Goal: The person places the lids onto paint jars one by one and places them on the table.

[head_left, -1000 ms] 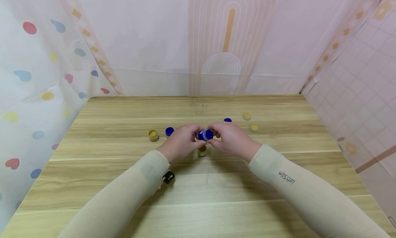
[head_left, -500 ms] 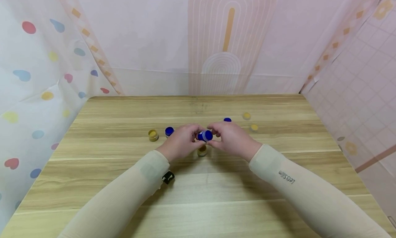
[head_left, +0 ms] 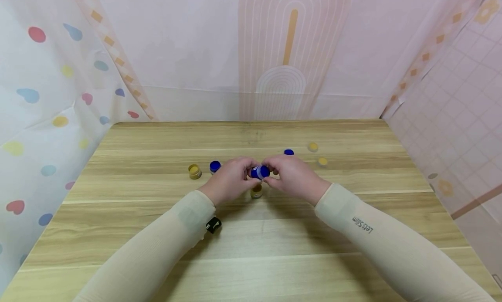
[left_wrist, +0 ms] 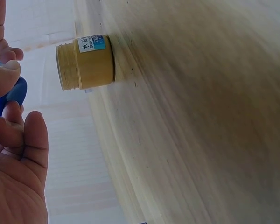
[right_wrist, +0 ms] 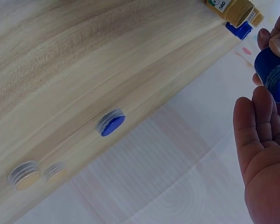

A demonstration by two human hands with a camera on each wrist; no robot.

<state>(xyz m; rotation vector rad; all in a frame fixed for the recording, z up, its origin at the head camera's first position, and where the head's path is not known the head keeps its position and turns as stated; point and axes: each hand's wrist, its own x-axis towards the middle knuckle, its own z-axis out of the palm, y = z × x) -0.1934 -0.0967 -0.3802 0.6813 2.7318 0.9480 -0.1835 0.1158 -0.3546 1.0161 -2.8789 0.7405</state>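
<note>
My left hand grips a small blue paint jar, tilted sideways above the table. At its right end sits a clear-rimmed lid, which my right hand pinches between thumb and fingers. In the right wrist view the same blue jar shows at the right edge, partly hidden by fingers. Just below the hands stands an uncapped ochre-yellow paint jar, upright on the wood; the left wrist view shows its threaded neck and label.
Left of the hands stand an open yellow jar and an open blue jar, partly covered by my left hand. Behind my right hand lie a blue lid and two yellow lids. A patterned cloth backs the wooden table.
My right fingers drew slightly away from the lid half a second ago and are closed in on it again now. The left hand and the jar hold their place.
</note>
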